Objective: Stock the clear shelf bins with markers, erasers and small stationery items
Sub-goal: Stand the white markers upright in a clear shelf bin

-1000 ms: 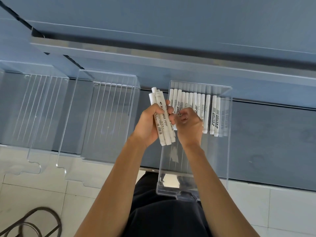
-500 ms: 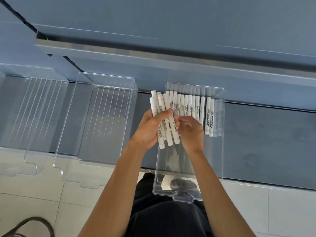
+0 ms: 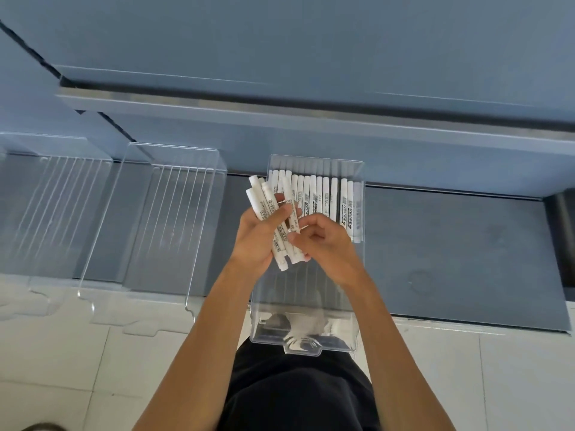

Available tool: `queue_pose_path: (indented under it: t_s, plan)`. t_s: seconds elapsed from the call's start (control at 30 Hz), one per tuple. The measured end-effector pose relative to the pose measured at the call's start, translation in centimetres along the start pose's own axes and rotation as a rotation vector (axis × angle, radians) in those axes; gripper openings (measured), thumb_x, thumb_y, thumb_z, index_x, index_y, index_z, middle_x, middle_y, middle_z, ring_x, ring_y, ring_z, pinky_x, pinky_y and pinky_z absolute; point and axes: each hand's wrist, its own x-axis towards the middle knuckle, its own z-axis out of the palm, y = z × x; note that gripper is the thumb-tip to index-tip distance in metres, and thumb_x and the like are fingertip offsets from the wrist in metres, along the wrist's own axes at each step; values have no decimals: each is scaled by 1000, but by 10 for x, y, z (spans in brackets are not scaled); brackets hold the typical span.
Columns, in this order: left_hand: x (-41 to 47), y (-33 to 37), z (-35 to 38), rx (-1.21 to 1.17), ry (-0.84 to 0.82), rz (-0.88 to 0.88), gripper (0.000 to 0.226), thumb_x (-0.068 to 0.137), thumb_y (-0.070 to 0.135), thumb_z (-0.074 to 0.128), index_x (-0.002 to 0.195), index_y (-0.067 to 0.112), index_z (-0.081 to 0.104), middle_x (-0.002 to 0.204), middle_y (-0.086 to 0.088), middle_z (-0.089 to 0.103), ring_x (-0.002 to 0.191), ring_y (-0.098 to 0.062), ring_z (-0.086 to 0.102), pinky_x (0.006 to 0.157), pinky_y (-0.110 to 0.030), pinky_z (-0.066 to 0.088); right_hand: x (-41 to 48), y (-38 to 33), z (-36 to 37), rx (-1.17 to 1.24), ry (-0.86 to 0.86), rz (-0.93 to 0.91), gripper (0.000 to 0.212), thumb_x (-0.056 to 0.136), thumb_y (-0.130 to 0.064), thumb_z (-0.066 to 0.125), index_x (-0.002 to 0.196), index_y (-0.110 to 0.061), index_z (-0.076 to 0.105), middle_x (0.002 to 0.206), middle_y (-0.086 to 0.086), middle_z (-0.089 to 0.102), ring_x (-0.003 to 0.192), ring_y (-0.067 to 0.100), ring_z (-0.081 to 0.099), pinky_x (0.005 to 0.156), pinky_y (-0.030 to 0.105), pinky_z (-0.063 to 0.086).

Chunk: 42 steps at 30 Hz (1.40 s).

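A clear bin [image 3: 357, 275] sticks out from the blue-grey shelf [image 3: 451, 244], and a row of white markers [image 3: 323, 197] lies side by side at its back. My left hand [image 3: 258, 241] grips a bundle of white markers [image 3: 264, 206] above the bin's left side. My right hand [image 3: 323, 244] is beside it, fingers curled, pinching one white marker [image 3: 294, 225] of that bundle near its lower half. The lower ends of the bundle stick out below both hands.
Two more clear bins [image 3: 174, 219] [image 3: 53, 213] with ribbed floors stand to the left on the same shelf, with nothing in them. A second shelf edge [image 3: 280, 116] overhangs above. White floor tiles [image 3: 62, 353] lie below, and my dark clothing is under the bin.
The camera has shifted a little. The markers in my left hand have fanned out more, and my right hand has moved slightly down and right while pulling one marker from the bundle.
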Motion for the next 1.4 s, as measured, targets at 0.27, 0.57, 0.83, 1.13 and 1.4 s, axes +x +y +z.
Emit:
queue_pose_path:
  t_s: [0.27, 0.57, 0.83, 1.13, 1.4]
  plan:
    - [-14, -19, 7, 15, 49, -7, 6, 100, 9, 54, 101, 9, 60, 96, -8, 73, 92, -27, 71, 84, -43, 59, -21, 13, -17, -33, -8, -53, 4, 93, -12, 66, 92, -16, 67, 71, -3, 67, 64, 7, 60, 59, 23, 51]
    - [-19, -21, 8, 66, 110, 58, 4, 101, 10, 54, 102, 12, 57, 80, 1, 62, 84, -18, 66, 82, -39, 58, -27, 15, -10, 46, -39, -81, 15, 94, -9, 63, 108, -15, 64, 74, 1, 67, 64, 14, 63, 63, 31, 56]
    - [-16, -10, 5, 269, 74, 152, 7, 101, 10, 53, 97, 15, 55, 74, 1, 64, 69, -13, 65, 70, -30, 57, -14, -3, -6, 28, -12, -115, 27, 96, -11, 62, 120, -22, 58, 82, 11, 63, 73, 15, 68, 62, 33, 58]
    - [5, -3, -3, 177, 46, 138, 5, 101, 5, 51, 101, 10, 53, 73, 0, 59, 68, -17, 59, 75, -31, 56, 7, -4, -8, -27, 134, -86, 28, 94, -12, 64, 115, -27, 52, 82, 3, 64, 66, 10, 64, 61, 26, 57]
    - [25, 7, -11, 257, 22, 120, 9, 104, 13, 49, 95, 13, 51, 64, 7, 56, 62, -13, 55, 72, -33, 53, 47, 15, -1, -226, 380, 91, 28, 93, -22, 65, 119, -13, 61, 97, -1, 70, 82, 10, 66, 61, 9, 47]
